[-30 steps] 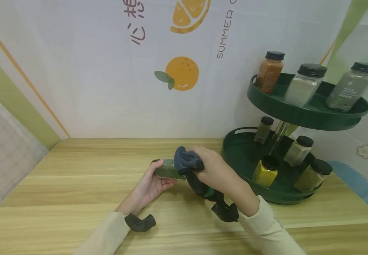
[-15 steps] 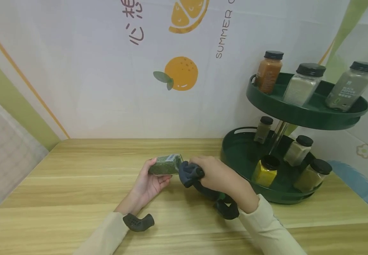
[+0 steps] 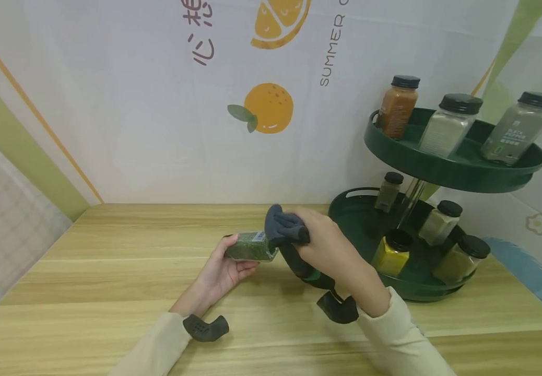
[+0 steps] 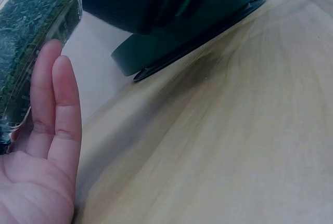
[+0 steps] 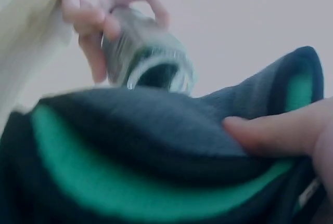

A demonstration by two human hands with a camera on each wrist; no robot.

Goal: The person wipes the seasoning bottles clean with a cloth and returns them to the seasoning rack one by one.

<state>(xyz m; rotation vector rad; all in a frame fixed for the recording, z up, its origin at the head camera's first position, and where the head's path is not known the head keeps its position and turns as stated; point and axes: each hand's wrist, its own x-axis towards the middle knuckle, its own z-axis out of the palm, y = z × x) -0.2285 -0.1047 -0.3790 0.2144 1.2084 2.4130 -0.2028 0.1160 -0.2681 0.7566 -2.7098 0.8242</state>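
Observation:
In the head view my left hand point(image 3: 224, 272) grips a clear square jar point(image 3: 248, 251) of green dried herbs, held on its side above the table. Its base points right, and a bit of dark lid point(image 4: 5, 143) shows at the other end in the left wrist view. My right hand point(image 3: 329, 243) pinches a bunched dark blue-grey cloth point(image 3: 281, 225) beside the jar's base. Black edging and a green underside show on the cloth point(image 5: 151, 120) in the right wrist view, where it partly covers the jar's base. Whether cloth and glass touch, I cannot tell.
A dark green two-tier round rack point(image 3: 459, 175) stands at the right, close to my right forearm. Several black-lidded spice jars sit on both tiers, including a yellow one point(image 3: 391, 256). A printed white curtain point(image 3: 158, 130) hangs behind the wooden table point(image 3: 111, 261).
The cloth dropped slightly off the jar's base, then rose again with my right hand. Meanwhile the jar shifted a little left and tilted, then came back right.

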